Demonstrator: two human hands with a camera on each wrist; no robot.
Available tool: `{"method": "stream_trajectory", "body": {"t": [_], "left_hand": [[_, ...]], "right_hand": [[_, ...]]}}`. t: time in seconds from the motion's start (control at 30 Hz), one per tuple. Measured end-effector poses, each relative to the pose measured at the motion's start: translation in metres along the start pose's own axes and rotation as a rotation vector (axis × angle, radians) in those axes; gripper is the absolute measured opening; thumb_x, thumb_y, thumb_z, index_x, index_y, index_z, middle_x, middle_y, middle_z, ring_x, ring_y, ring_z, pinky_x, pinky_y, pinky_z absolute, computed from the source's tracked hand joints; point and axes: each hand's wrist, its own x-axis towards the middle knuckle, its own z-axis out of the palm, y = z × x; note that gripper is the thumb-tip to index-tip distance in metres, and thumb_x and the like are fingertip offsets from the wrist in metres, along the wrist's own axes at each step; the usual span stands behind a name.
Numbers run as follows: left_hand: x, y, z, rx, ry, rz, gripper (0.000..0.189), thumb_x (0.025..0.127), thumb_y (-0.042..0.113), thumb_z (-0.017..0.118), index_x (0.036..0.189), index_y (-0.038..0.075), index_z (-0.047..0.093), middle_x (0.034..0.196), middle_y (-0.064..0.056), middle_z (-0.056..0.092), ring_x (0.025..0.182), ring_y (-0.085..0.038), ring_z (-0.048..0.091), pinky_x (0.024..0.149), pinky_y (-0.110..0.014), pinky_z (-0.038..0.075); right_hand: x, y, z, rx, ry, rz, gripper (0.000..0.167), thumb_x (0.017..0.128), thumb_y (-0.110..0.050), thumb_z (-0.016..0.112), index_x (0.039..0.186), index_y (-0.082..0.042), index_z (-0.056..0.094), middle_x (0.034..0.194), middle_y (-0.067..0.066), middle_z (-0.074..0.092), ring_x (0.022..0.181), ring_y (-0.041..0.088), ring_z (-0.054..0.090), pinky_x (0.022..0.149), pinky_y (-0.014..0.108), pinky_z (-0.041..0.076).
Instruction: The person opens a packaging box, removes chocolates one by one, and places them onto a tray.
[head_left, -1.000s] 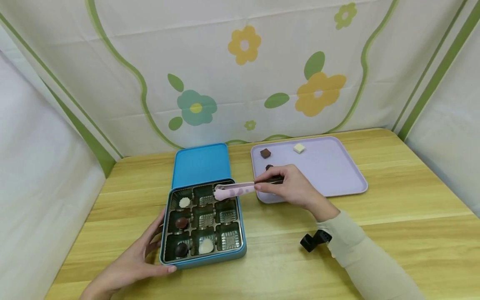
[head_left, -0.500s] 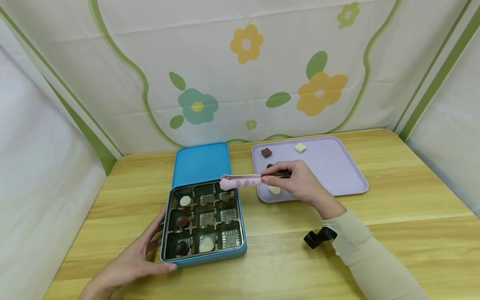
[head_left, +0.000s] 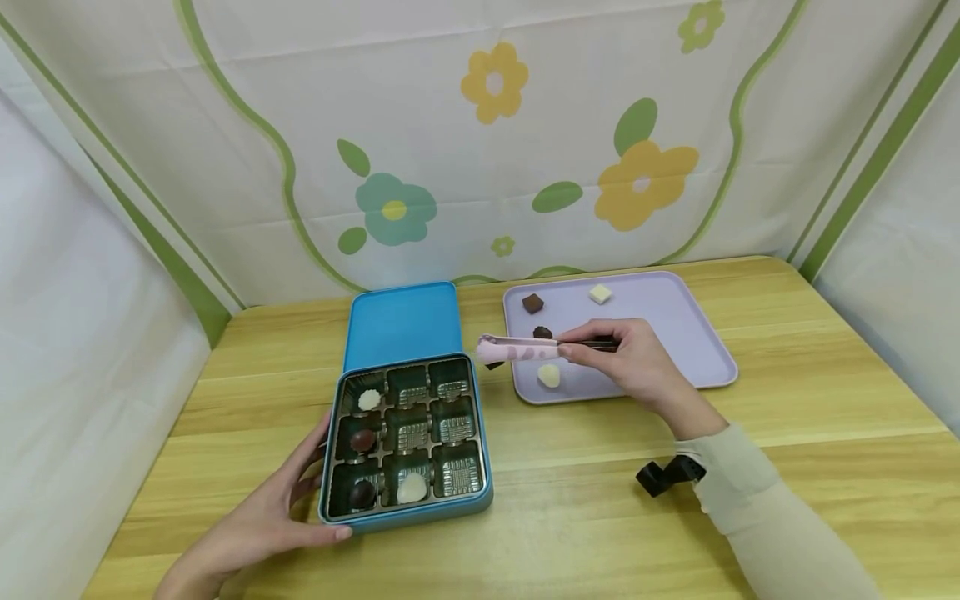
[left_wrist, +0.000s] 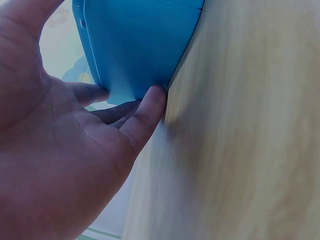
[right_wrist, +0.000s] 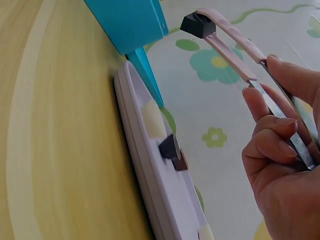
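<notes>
A blue tin [head_left: 483, 467] with a divided dark insert stands left of centre. White, brown and dark chocolates lie in its left column, and a white chocolate [head_left: 412, 488] in the front middle compartment. My left hand [head_left: 258, 517] rests against the tin's left side, thumb at the front corner, fingers [left_wrist: 145, 117] touching the wall. Pink-tipped tongs [head_left: 517, 350] are held in my right hand [head_left: 626, 358], to the right of the tin. Between their tips is a dark chocolate [right_wrist: 198, 25], clear of the tin and just left of the lilac tray [head_left: 660, 342].
On the tray lie a brown square chocolate [head_left: 533, 303], a white square chocolate [head_left: 600, 293], a dark chocolate [head_left: 542, 332] and a white heart-like chocolate [head_left: 549, 376]. Behind the tin lies its blue lid [head_left: 405, 321]. A flower-printed cloth [head_left: 450, 150] hangs behind the wooden table [head_left: 570, 500].
The tongs in my right hand have moved right, from over the tin's back right compartment to beside the tray. The dark chocolate at their tips now shows. My left hand stays on the tin.
</notes>
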Motion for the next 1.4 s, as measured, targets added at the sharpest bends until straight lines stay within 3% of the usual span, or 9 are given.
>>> {"method": "stream_trajectory", "body": {"t": [0.4,0.63,0.83,1.2,1.4], "left_hand": [[-0.001,-0.001,-0.002,0.009,0.001,-0.038,0.129,0.088,0.019,0.090,0.172,0.045,-0.005,0.180,-0.024,0.002,0.152,-0.066,0.031,0.101,-0.018,0.047],[0.000,-0.001,-0.002,0.010,-0.007,-0.039,0.128,0.089,0.019,0.089,0.172,0.044,-0.005,0.180,-0.024,0.005,0.152,-0.063,0.033,0.101,-0.018,0.048],[0.000,-0.002,-0.001,0.007,-0.007,-0.043,0.128,0.089,0.019,0.089,0.172,0.045,-0.005,0.180,-0.024,0.005,0.152,-0.063,0.033,0.100,-0.018,0.048],[0.001,-0.002,0.000,0.006,-0.004,-0.036,0.129,0.088,0.019,0.090,0.172,0.045,-0.004,0.180,-0.024,0.005,0.152,-0.063,0.033,0.100,-0.018,0.047],[0.001,-0.002,0.000,0.013,0.009,-0.006,0.130,0.087,0.017,0.091,0.172,0.044,-0.003,0.180,-0.024,0.008,0.150,-0.062,0.037,0.101,-0.018,0.047]], "right_hand": [[-0.021,0.018,-0.042,-0.106,0.121,0.039,0.027,0.098,-0.024,0.082,0.117,-0.005,0.083,0.101,-0.012,0.082,0.090,0.004,0.073,0.076,0.023,0.059],[-0.037,0.033,-0.073,-0.170,0.202,0.153,0.033,0.099,-0.033,0.081,0.121,-0.009,0.082,0.099,-0.027,0.077,0.090,0.001,0.064,0.075,0.017,0.052],[-0.042,0.040,-0.093,-0.180,0.261,0.228,0.038,0.098,-0.039,0.081,0.123,-0.011,0.082,0.090,-0.027,0.078,0.090,-0.001,0.062,0.075,0.017,0.049],[-0.042,0.050,-0.106,-0.233,0.326,0.341,0.049,0.093,-0.051,0.083,0.124,-0.013,0.082,0.084,-0.032,0.075,0.090,-0.001,0.058,0.073,0.017,0.048],[-0.039,0.053,-0.105,-0.259,0.341,0.381,0.058,0.092,-0.056,0.081,0.128,-0.011,0.080,0.098,-0.034,0.067,0.098,0.004,0.055,0.074,0.016,0.049]]}}
